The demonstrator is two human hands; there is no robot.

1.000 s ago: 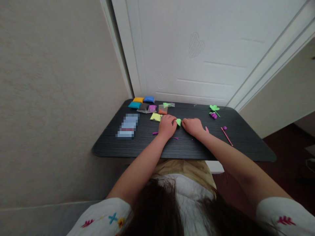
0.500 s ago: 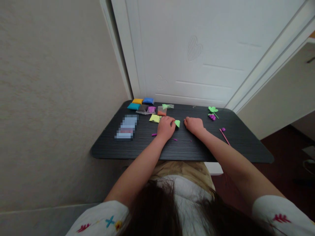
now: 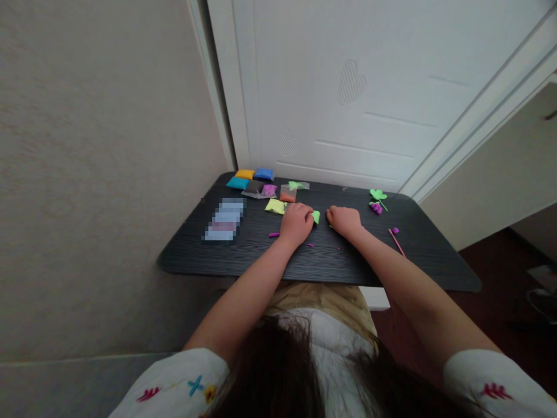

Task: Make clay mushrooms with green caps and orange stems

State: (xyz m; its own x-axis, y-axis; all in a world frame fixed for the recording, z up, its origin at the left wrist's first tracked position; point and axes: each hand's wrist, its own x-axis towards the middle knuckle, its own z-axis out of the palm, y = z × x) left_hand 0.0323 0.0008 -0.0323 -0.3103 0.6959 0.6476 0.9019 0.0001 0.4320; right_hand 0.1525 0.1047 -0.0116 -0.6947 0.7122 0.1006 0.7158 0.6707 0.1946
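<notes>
The dark worktop [image 3: 209, 258] carries the green piece near its middle, between the hands. Left hand [image 3: 297, 223]: thumb and fingers pinch the piece's left side. Right hand [image 3: 344, 222]: curled, just beside; contents cannot be determined. Green piece [image 3: 316, 216]: probably light, soft, easily dented; grip edges lightly.

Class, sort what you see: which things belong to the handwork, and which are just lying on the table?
In the job:
green piece, apparently pinched by the left hand
right hand, just apart from it
green packet, perhaps: similar colour

Lying about, it seems:
blue packet
teal packet
yellow packet
blurred item
green clover
purple cluster
pink stick
purple strip
</notes>
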